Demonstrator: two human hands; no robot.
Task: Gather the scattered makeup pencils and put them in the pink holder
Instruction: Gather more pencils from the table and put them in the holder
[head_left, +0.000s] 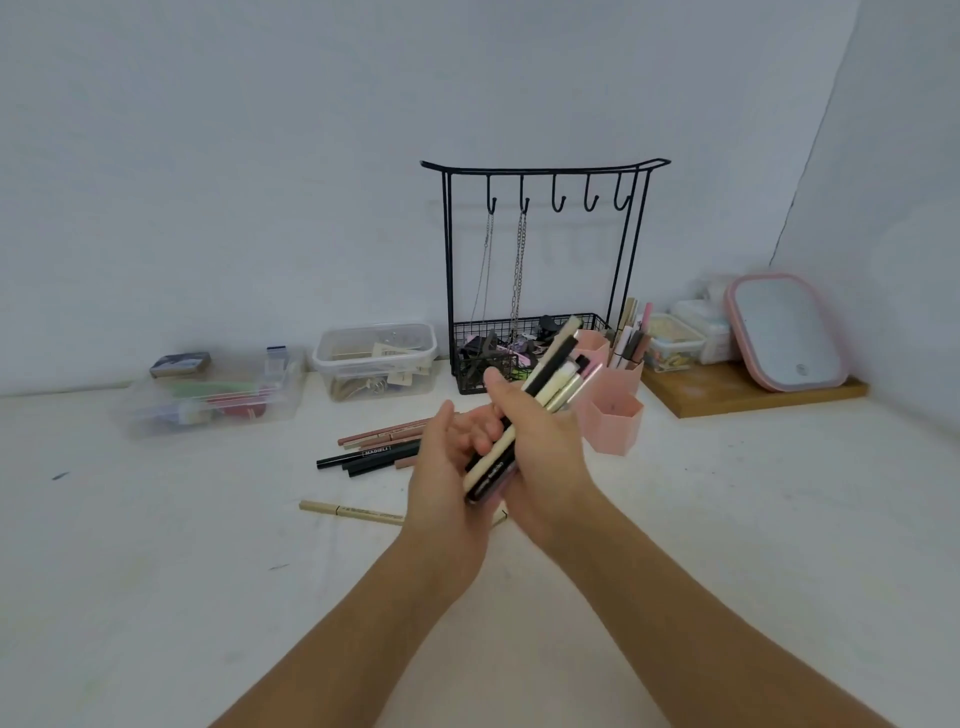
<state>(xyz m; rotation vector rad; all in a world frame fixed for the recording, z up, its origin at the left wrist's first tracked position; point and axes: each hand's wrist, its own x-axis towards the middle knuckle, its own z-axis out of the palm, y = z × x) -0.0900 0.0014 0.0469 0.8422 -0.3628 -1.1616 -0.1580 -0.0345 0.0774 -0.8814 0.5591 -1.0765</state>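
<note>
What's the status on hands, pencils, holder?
Right hand grips a pencil bundle; left hand open, steadying it. Loose pencils remain on table. Pink holder just beyond, path unobstructed.

left hand (451, 457): palm up, fingers loose | right hand (540, 441): fingers curled, gripping

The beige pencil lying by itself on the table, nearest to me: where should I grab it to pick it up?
Grab the beige pencil near the middle of the part you can see, coming straight down from above. It lies flat on the table, pointing left to right, so pinch it across its thin sides with thumb and fingers. Its right end is hidden behind the left hand, and both hands are busy with the bundle of pencils.
</note>
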